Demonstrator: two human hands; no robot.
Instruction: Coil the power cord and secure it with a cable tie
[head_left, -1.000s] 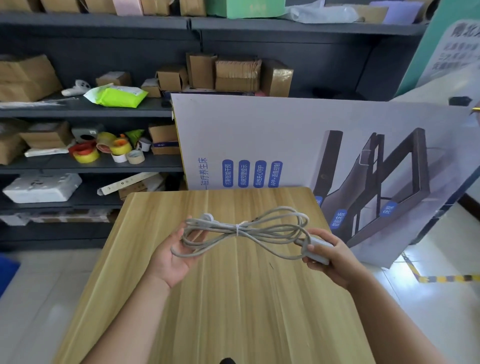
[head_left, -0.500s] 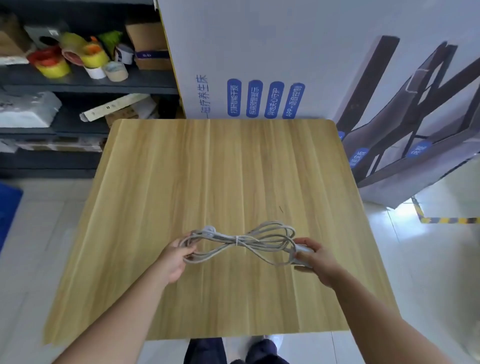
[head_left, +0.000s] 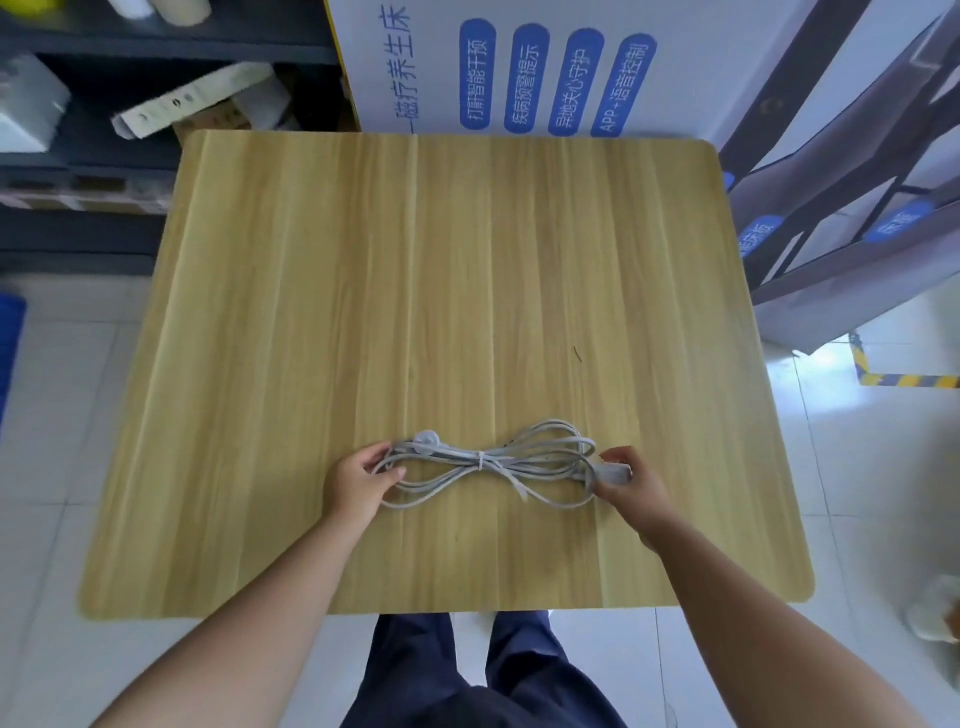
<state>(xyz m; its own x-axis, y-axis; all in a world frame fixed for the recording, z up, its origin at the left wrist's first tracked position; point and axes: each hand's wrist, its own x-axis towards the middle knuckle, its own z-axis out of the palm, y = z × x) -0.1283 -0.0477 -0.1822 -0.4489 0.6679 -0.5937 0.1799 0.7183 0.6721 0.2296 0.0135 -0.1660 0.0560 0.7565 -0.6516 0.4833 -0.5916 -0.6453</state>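
Note:
A grey power cord (head_left: 540, 451) lies coiled in a flat figure-eight on the wooden table (head_left: 447, 270), near its front edge. A white cable tie (head_left: 483, 461) cinches the coil at its middle, its loose tail pointing toward me. The plug sits at the coil's left end. My left hand (head_left: 358, 483) pinches the left loops between thumb and fingers. My right hand (head_left: 628, 486) grips the right end, closed over a white connector block.
A large printed cardboard box (head_left: 519, 62) stands behind the table's far edge. Dark shelving (head_left: 78, 171) with parcels is at the back left. White tiled floor surrounds the table, with yellow-black tape (head_left: 904, 381) at the right.
The cord was held up in the air between both hands; now it rests low on the table near the front edge. The camera has tilted down.

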